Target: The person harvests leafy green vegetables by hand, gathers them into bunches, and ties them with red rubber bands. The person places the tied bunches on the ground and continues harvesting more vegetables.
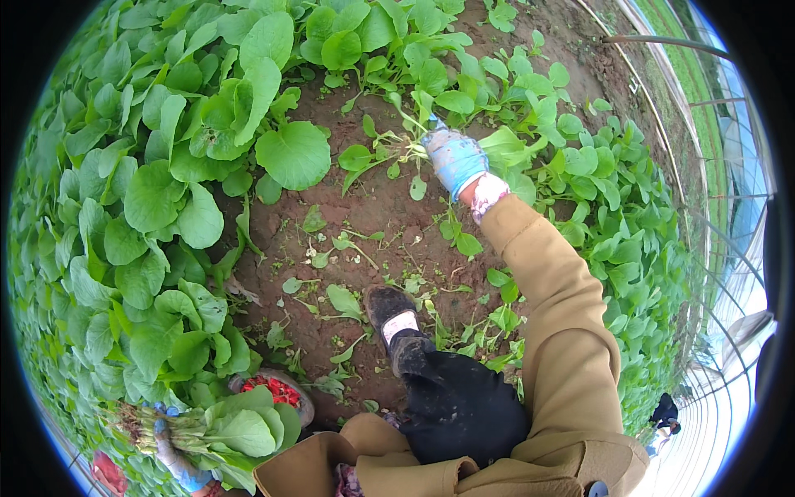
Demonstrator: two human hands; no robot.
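My left hand (pixel 174 453), in a dirty blue and white glove, is closed round a bunch of leafy green plants (pixel 242 430) at the lower left, the roots pointing left. My right hand (pixel 450 152), gloved in muddy light blue, is at the upper middle among low leafy greens. Its fingers are closed on the base of a small leafy plant (pixel 410 140); the fingertips are partly hidden by leaves. Bare brown soil (pixel 323 217) with scattered loose leaves lies below that hand.
Dense leafy greens (pixel 149 199) grow on the left and another row (pixel 615 186) on the right. My shoe (pixel 388 307) rests on the soil. A round container with red items (pixel 273 391) sits beside the left greens. At the far lower right, a person (pixel 666 413) is near the greenhouse frame (pixel 733 335).
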